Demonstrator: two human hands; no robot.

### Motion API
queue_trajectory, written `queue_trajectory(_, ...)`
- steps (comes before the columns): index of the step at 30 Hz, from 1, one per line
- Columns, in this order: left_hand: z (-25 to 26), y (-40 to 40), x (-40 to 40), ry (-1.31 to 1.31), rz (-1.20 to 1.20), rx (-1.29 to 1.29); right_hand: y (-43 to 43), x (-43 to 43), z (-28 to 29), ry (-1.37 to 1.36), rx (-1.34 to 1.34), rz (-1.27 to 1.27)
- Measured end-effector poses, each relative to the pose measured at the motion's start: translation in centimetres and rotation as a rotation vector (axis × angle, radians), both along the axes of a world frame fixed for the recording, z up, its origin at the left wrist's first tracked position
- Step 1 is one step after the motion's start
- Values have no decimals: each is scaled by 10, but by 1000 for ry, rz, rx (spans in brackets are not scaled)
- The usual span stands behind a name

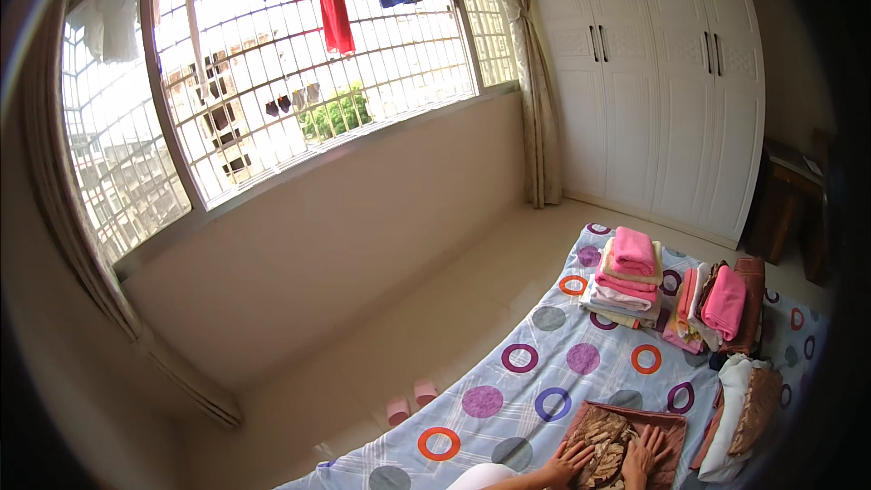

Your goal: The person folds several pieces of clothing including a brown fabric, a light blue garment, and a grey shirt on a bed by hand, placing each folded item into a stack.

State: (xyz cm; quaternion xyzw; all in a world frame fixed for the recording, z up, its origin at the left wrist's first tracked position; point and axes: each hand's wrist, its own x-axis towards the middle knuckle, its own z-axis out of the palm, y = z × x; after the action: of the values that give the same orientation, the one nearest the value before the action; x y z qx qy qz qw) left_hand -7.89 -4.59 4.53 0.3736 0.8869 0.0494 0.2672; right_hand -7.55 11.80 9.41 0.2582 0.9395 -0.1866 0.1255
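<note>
A folded brown fabric piece with a gold leaf-like pattern (602, 430) lies on a reddish-brown cloth (672, 425) at the bottom of the view. My left hand (570, 464) rests flat on its left side, fingers apart. On the right side my right hand (644, 456) presses down with spread fingers, reaching partly over the reddish-brown cloth. Neither hand grips anything. Both cloths lie on a bed with a light blue sheet (517, 415) printed with circles and rings. The near edge of the cloths is cut off by the frame.
Folded towels stand in a stack (622, 286) at the bed's far end. More folded textiles (704, 309) are beside it, and a white and brown folded bundle (731, 422) lies to my right. Pink slippers (412, 403) are on the floor. A white wardrobe (626, 109) stands beyond.
</note>
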Motion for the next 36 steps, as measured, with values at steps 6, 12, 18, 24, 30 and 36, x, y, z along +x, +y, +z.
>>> queue_trajectory(6, -5, 9, -5, 17, -8, 39, -18, 40, -79, 557, 239, 242)
queue_trajectory(12, -7, 8, 1, 22, 5, 36, -57, 64, -99, 463, 251, 337)
queue_trajectory(18, -5, 10, 5, 15, 26, 65, -47, 64, -111, 612, 230, 310)
queue_trajectory(24, -6, 12, 13, 3, 44, 76, -41, 77, -104, 520, 369, 319)
queue_trajectory(30, -7, 16, 18, 25, 39, 81, -24, 71, -151, 556, 439, 294)
queue_trajectory(36, -6, 16, 22, 31, 54, 84, -34, 73, -136, 593, 379, 284)
